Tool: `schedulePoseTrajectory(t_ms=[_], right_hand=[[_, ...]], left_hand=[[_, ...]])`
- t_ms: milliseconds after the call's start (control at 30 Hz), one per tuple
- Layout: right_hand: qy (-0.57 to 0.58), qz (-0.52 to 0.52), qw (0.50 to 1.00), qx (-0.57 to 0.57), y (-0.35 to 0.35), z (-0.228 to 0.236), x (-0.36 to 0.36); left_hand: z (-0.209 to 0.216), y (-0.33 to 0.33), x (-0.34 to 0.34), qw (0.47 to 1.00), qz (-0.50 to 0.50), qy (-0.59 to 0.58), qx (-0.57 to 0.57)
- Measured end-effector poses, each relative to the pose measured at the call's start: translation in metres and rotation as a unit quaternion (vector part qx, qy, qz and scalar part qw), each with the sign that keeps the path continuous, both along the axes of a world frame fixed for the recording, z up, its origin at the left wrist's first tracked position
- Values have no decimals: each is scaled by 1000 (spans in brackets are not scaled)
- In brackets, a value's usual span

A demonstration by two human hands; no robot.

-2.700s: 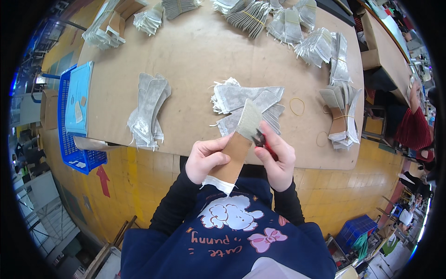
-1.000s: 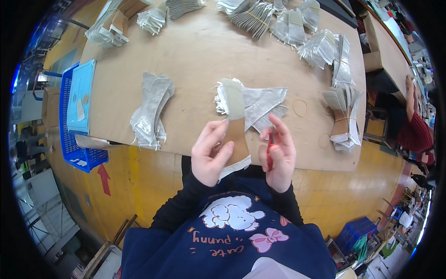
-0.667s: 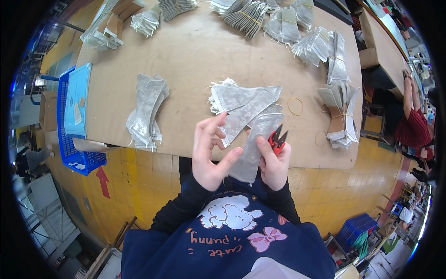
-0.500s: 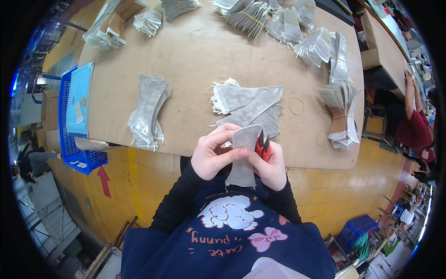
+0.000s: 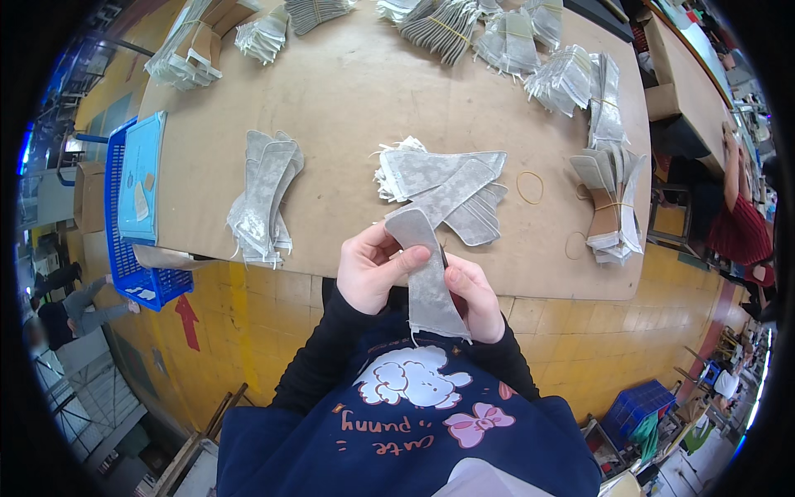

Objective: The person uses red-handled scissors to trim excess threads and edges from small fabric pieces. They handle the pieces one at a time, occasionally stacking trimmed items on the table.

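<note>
A grey, waisted fabric piece (image 5: pixel 432 286) with a stitched edge and loose threads at its lower end is held upright in front of my chest. My left hand (image 5: pixel 373 267) pinches its upper left side, thumb on the front. On its right edge, my right hand (image 5: pixel 474 300) is closed with the thumb along the cloth. The red-handled snips in that hand are almost wholly hidden behind the fabric. Just beyond my hands lies a fanned pile of similar grey pieces (image 5: pixel 457 184). Further left on the table is another small stack of them (image 5: pixel 269 190).
Rubber-banded bundles of fabric pieces (image 5: pixel 439 31) line the table's far side. Another banded bundle (image 5: pixel 611 205) stands at the right, near a loose rubber band (image 5: pixel 530 188). A blue basket (image 5: pixel 124 265) with a light-blue board (image 5: pixel 142 178) is at the left edge. Other people are beyond the table.
The fabric piece has tilted, its top moving left and its lower end swinging right. The red-handled snips, plain to see before, have gone behind it in my right hand.
</note>
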State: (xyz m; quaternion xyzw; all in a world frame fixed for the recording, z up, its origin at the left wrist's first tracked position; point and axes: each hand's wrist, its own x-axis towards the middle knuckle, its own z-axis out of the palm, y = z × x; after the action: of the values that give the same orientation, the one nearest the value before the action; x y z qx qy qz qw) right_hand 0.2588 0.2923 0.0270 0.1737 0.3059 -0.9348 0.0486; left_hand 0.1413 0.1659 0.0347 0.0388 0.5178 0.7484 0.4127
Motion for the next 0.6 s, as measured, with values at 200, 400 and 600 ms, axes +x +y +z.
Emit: schedulePoseTrajectory(t_ms=[200,400,600], right_hand=[[-6,-11,1000,-5,-1,-1,0],[-48,-49,997,41,-2,-1,-1],[1,-171,985,3,37,-6,10]], left_hand=[[0,1,1,999,0,34,-9],[-10,-9,2,997,19,77,-3],[-29,-101,-110,929,176,242,-216]])
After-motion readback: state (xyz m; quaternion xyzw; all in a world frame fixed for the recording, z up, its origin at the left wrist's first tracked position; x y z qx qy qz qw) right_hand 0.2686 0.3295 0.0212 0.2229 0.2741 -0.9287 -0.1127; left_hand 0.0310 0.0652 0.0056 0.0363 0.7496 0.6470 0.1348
